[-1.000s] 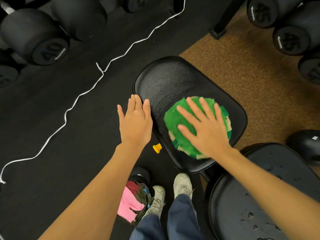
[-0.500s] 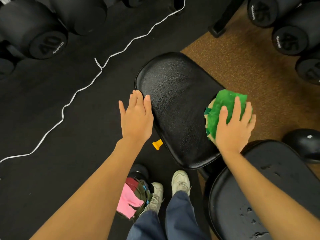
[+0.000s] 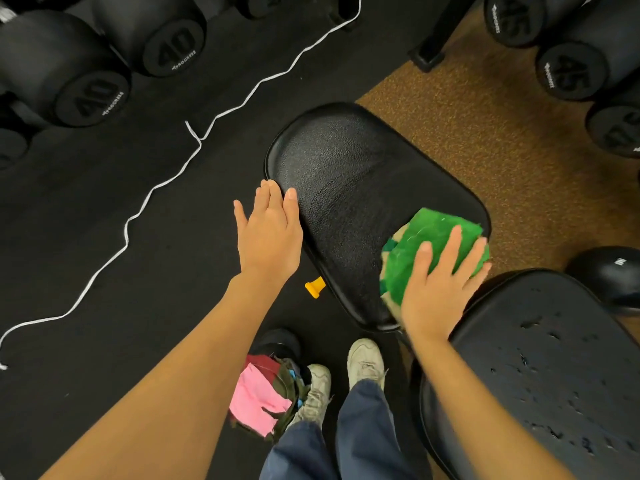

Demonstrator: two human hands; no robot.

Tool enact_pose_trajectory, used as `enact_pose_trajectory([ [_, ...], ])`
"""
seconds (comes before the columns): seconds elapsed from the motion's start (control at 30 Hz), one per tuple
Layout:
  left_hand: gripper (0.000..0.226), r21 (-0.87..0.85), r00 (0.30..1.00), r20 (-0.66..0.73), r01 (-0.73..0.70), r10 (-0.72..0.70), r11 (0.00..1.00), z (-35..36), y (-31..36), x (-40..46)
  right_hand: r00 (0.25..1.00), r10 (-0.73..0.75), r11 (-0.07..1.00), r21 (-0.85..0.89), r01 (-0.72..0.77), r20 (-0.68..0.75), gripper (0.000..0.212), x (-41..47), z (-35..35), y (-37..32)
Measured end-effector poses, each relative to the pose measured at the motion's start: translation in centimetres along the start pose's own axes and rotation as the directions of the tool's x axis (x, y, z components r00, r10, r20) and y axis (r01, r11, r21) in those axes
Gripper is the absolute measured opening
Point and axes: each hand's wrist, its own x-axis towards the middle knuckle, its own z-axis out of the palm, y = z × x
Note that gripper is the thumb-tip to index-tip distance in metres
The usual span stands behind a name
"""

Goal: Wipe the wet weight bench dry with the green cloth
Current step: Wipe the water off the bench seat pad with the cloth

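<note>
**Cloth back at the pad's near right edge**

A second ago the right hand (image 3: 437, 289) lay flat on the green cloth (image 3: 420, 252) in the middle of the bench seat pad (image 3: 346, 188); half a second ago the cloth was bunched over the pad's right rim. Now it is again on the pad, at its near right corner, the fingers straight and slightly spread, pressing it down. The left hand (image 3: 268, 233) has barely shifted: it rests flat, fingers together, along the pad's left edge, fingertips touching the rim.

The cloth is bright green with tan and darker teal patches at its left border, crumpled, its far edge lifted in a fold. The seat pad looks smooth and glossy with no clear droplets; the second pad (image 3: 554, 375), lower right, is dotted with water beads.

The right palm hides the cloth's near part. A yellow knob (image 3: 314, 287) pokes out from under the seat. The second pad is cut off by the frame edge.
</note>
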Motion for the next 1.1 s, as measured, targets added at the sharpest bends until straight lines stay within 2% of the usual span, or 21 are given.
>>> enact_pose_trajectory([
  [0.1, 0.061, 0.088, 0.999, -0.016, -0.047, 0.049, 0.995, 0.6, -0.7, -0.1, 0.987, 0.160, 0.986, -0.049, -0.159, 0.010, 0.064, 5.8, 0.2, -0.4],
  [0.13, 0.068, 0.125, 0.997, -0.024, -0.070, 0.073, 0.990, 0.8, -1.1, -0.1, 0.985, 0.168, 0.983, -0.083, -0.164, 0.040, 0.064, 7.3, 0.4, -0.8],
  [0.2, 0.066, 0.114, 0.995, -0.030, -0.095, 0.099, 0.989, 1.0, -1.5, -0.3, 0.990, 0.111, 0.985, -0.145, -0.098, 0.082, 0.055, 9.1, 0.5, -1.6],
  [0.37, 0.048, -0.190, 0.996, -0.067, -0.072, 0.060, 0.979, 0.4, -2.1, -0.1, 0.980, -0.058, 0.985, -0.150, 0.087, 0.193, 0.050, 11.6, 2.4, -6.6],
  [0.5, 0.042, -0.320, 0.985, -0.170, -0.060, 0.005, 0.945, -0.2, -2.8, 0.3, 0.953, -0.192, 0.966, -0.126, 0.226, 0.236, 0.050, 12.6, 4.0, -11.2],
  [0.57, 0.045, -0.354, 0.970, -0.240, -0.056, -0.033, 0.934, -0.5, -2.9, 0.4, 0.918, -0.309, 0.929, -0.127, 0.347, 0.250, 0.052, 12.8, 4.7, -13.3],
  [0.7, 0.048, -0.412, 0.928, -0.351, -0.038, -0.120, 0.911, -0.9, -3.6, 0.4, 0.811, -0.508, 0.832, -0.078, 0.549, 0.289, 0.053, 12.0, 5.9, -16.7],
  [0.9, 0.050, -0.441, 0.915, -0.365, -0.009, -0.170, 0.898, -1.3, -4.0, 0.3, 0.640, -0.689, 0.684, 0.013, 0.729, 0.341, 0.056, 7.6, 5.2, -18.2],
  [1.0, 0.049, -0.499, 0.900, -0.382, -0.011, -0.208, 0.866, -1.8, -3.3, 0.7, 0.480, -0.803, 0.538, 0.084, 0.839, 0.353, 0.057, 4.1, 3.9, -16.8],
  [1.1, 0.047, -0.603, 0.868, -0.377, 0.033, -0.322, 0.797, -2.3, -2.1, 1.2, 0.265, -0.894, 0.333, 0.143, 0.932, 0.360, 0.055, 1.8, 2.8, -13.9],
])
